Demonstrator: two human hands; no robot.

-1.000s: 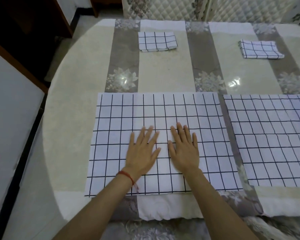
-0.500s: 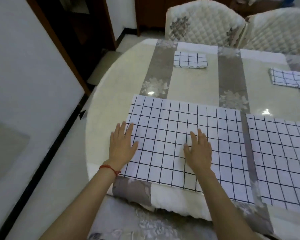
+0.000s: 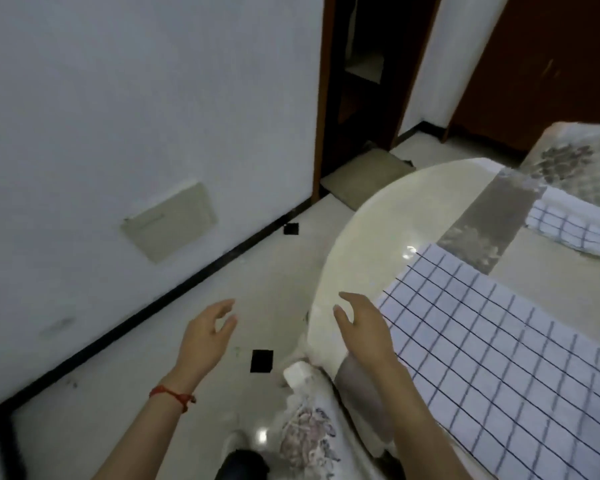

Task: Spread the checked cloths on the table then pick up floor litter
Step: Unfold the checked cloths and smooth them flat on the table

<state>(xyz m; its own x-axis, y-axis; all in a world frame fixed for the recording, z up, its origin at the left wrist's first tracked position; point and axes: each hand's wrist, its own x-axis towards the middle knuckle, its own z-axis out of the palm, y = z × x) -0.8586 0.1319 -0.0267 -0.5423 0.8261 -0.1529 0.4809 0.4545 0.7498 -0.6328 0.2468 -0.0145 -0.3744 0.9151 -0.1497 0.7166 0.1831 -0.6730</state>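
The spread checked cloth (image 3: 492,348) lies flat on the counter (image 3: 354,244), presumably smoothed and finished. Both hands hang empty with fingers loosely curled: left hand (image 3: 207,332) over the floor (image 3: 187,341), right hand (image 3: 361,327) above the counter's edge. The cloth sits at three o'clock of the right hand, just beside it; a folded checked cloth (image 3: 568,230) lies toward one o'clock. No litter can be made out for certain.

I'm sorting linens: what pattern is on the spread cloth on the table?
White with a dark grid check, on the spread cloth; head view.
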